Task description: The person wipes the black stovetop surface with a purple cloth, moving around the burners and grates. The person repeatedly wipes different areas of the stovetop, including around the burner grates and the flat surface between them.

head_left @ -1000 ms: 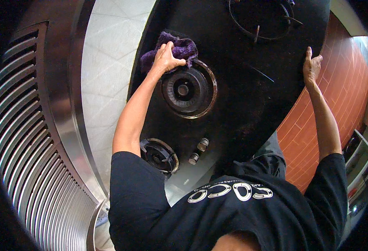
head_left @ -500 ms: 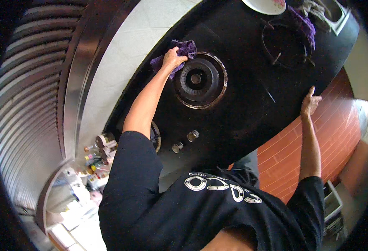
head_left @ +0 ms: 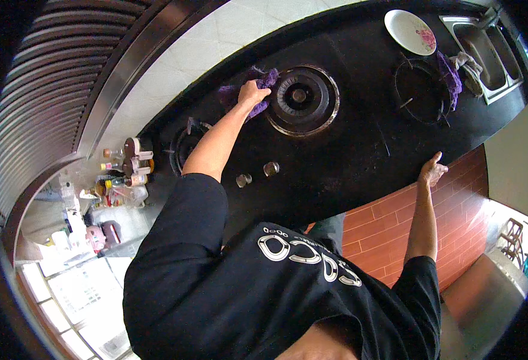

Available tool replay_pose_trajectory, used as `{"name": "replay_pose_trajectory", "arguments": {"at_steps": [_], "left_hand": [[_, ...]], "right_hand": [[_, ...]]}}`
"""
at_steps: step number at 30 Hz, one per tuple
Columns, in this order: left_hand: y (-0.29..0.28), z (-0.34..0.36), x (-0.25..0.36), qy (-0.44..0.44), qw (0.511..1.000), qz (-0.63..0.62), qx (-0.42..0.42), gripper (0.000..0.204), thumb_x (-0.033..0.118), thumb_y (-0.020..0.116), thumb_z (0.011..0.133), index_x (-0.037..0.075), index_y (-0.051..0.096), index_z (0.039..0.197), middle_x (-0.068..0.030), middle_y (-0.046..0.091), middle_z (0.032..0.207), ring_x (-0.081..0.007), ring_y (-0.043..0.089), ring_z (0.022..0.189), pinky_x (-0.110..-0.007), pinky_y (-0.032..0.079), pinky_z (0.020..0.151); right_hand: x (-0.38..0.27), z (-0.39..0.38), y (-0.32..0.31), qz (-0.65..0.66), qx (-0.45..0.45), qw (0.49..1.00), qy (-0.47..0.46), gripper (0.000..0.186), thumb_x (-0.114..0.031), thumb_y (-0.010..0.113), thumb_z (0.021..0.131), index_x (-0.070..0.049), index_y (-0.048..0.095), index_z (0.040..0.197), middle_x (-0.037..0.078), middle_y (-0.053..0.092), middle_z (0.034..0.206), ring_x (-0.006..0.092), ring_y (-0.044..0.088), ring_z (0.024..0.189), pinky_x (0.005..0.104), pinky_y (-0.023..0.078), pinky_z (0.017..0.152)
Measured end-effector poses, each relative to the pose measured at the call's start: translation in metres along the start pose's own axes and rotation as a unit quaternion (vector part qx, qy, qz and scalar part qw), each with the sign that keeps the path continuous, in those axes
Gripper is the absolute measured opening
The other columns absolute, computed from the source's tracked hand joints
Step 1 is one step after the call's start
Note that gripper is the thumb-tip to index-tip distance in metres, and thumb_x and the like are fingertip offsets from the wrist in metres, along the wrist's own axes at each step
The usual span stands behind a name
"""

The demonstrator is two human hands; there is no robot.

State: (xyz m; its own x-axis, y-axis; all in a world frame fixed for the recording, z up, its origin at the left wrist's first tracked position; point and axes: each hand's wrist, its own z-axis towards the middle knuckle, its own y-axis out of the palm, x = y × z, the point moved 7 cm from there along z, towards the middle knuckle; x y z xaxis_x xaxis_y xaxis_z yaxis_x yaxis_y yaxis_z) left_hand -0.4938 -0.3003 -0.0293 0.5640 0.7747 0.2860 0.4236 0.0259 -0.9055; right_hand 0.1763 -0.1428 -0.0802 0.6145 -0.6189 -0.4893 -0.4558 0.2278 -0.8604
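My left hand (head_left: 253, 95) presses a purple knitted cloth (head_left: 268, 79) on the black countertop (head_left: 360, 132), just left of a round burner (head_left: 299, 96). Its fingers bend over the cloth, which bunches out on both sides. The burner has a rusty outer ring and a dark centre, with no pan support on it. At the counter's front edge, on the right, my right hand (head_left: 433, 171) holds nothing. The thumb stands apart from the other fingers; whether the hand touches the edge I cannot tell.
Two knobs (head_left: 271, 168) sit near the front. Right of the burner lies a pan support (head_left: 400, 103) with another purple cloth (head_left: 451, 81); beyond are a floral plate (head_left: 403, 36), a grey rag (head_left: 469, 73) and a sink (head_left: 486, 48). Bottles (head_left: 120, 180) stand at left.
The view has turned and shifted, showing more of the sink and bottles. My left hand and the cloth have moved from behind the burner's left side toward its left front. My right hand stays by the edge.
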Motion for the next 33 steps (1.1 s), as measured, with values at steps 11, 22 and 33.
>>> {"name": "replay_pose_trajectory", "arguments": {"at_steps": [11, 22, 33], "left_hand": [[0.026, -0.104, -0.023, -0.072, 0.997, -0.002, -0.003, 0.068, 0.042, 0.075, 0.065, 0.010, 0.061, 0.122, -0.0155, 0.062, 0.123, -0.0307, 0.060, 0.114, -0.043, 0.047, 0.096], [-0.080, -0.141, -0.082, -0.034, 0.636, -0.754, -0.160, 0.019, 0.018, 0.060, 0.074, 0.005, 0.066, 0.087, -0.0060, 0.068, 0.085, -0.0205, 0.065, 0.076, -0.037, 0.054, 0.078], [-0.054, -0.206, -0.023, -0.015, 0.434, -0.889, -0.144, 0.031, 0.020, 0.048, 0.085, 0.001, 0.066, 0.102, -0.0149, 0.068, 0.106, -0.0325, 0.064, 0.098, -0.049, 0.050, 0.092]], "right_hand": [[0.002, 0.011, 0.011, -0.008, 0.006, 1.000, -0.016, 0.086, -0.070, 0.037, 0.089, 0.009, 0.039, 0.121, 0.030, 0.058, 0.116, 0.0437, 0.059, 0.107, 0.0533, 0.047, 0.089], [-0.075, -0.073, -0.055, -0.215, -0.193, 0.823, -0.490, 0.045, -0.046, 0.068, 0.080, -0.006, 0.065, 0.100, 0.019, 0.068, 0.101, 0.0350, 0.065, 0.098, 0.0432, 0.052, 0.081], [-0.265, -0.458, -0.069, 0.135, -0.428, 0.522, -0.725, 0.072, -0.036, 0.082, 0.069, -0.002, 0.050, 0.124, 0.015, 0.053, 0.118, 0.0338, 0.052, 0.109, 0.0442, 0.044, 0.090]]}}
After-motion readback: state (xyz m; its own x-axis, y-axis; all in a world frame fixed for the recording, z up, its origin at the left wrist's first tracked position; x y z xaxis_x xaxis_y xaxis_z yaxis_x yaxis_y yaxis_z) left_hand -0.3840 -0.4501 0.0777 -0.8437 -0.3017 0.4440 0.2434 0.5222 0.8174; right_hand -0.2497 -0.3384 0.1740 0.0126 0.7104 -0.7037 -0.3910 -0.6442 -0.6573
